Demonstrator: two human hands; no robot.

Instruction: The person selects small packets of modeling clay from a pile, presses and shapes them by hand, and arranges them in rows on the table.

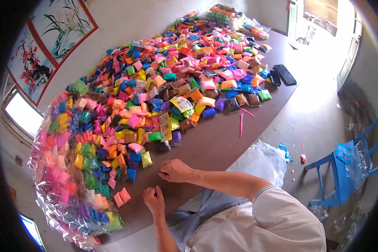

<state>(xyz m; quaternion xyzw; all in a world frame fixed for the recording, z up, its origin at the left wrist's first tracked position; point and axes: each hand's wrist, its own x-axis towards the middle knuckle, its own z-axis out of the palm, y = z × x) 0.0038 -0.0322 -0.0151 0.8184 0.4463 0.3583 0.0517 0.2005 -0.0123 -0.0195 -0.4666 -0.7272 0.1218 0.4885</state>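
My left hand [154, 201] is closed at the near edge of the brown table [206, 149], fingers curled in. A small dark spot shows between its fingers; whether it is an object or a shadow I cannot tell. Just beyond it, my right hand [175, 171] is also closed over the tabletop, and what its fingers hold, if anything, is hidden. Left of my hands lie two joined coral-pink packets [122, 197]. A yellow packet [147, 159] and a blue packet [132, 174] lie at the edge of the large pile of small colourful packets [155, 90].
Clear plastic bags full of packets [56, 176] line the left side. Two dark phones [285, 74] and pink strips [241, 125] lie toward the right edge. A blue chair [342, 174] stands on the floor at right, near a clear plastic bag [264, 161].
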